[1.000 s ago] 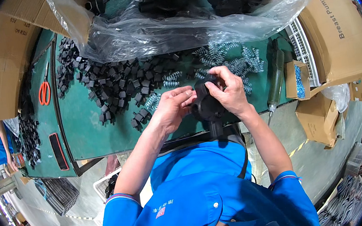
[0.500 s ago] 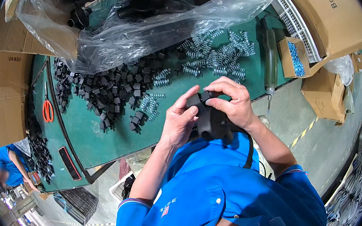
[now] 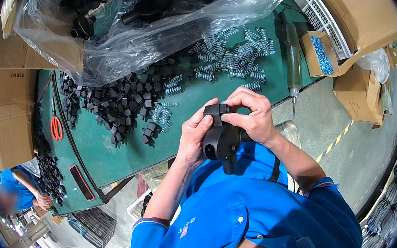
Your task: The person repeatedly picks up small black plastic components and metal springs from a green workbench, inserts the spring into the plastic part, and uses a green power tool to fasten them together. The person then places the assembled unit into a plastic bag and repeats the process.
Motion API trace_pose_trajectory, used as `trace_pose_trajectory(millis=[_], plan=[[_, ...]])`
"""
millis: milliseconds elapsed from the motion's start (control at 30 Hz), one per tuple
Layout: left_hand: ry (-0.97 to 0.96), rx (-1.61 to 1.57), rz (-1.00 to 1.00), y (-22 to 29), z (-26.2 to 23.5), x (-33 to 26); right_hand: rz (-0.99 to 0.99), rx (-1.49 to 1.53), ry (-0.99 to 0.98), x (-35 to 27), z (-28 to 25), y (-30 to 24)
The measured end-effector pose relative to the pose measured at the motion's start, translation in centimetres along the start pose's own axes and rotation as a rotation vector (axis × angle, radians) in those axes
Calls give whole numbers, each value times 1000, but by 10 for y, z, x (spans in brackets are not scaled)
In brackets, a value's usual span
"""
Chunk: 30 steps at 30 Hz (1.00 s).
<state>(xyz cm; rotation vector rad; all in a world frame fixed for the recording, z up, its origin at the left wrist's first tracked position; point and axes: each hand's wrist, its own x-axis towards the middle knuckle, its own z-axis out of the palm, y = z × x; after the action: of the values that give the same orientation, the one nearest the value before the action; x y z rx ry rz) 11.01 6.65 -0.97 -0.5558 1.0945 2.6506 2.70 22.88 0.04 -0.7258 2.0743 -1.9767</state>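
Both my hands hold a black plastic part (image 3: 220,142) with a rounded body and a short stem, just off the near edge of the green table. My left hand (image 3: 196,133) grips its upper left side, thumb pressed on the top. My right hand (image 3: 253,117) pinches the upper right side with thumb and forefinger. A small black piece sits at the top between my fingers; whether it is seated in the part I cannot tell. Ahead lie a heap of small black blocks (image 3: 130,95) and a pile of metal springs (image 3: 234,52).
A clear plastic bag (image 3: 149,45) of black parts stands at the back. On the right lie a power screwdriver (image 3: 292,58) and a small box of blue screws (image 3: 320,54). Orange-handled scissors (image 3: 56,127) and a phone (image 3: 82,182) lie left. A co-worker (image 3: 15,188) is at far left.
The black part has turned in my hands, so its stem now points down toward me. My fingers have closed in around its top. The co-worker's arm has shifted.
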Motion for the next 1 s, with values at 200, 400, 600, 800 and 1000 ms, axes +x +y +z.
trace_pose_trajectory(millis=[200, 400, 600, 800, 1000], plan=[[45, 614, 237, 23, 2, 4, 40, 87, 1, 0, 2, 5], [98, 1694, 809, 12, 3, 27, -97, -539, -64, -8, -1, 45], [152, 1681, 670, 8, -2, 27, -145, -680, -46, -10, 3, 50], [-38, 1784, 507, 17, 5, 28, -204, -758, -78, -15, -2, 50], [-9, 2107, 491, 10, 17, 26, -19, -930, 297, 0, -82, 12]])
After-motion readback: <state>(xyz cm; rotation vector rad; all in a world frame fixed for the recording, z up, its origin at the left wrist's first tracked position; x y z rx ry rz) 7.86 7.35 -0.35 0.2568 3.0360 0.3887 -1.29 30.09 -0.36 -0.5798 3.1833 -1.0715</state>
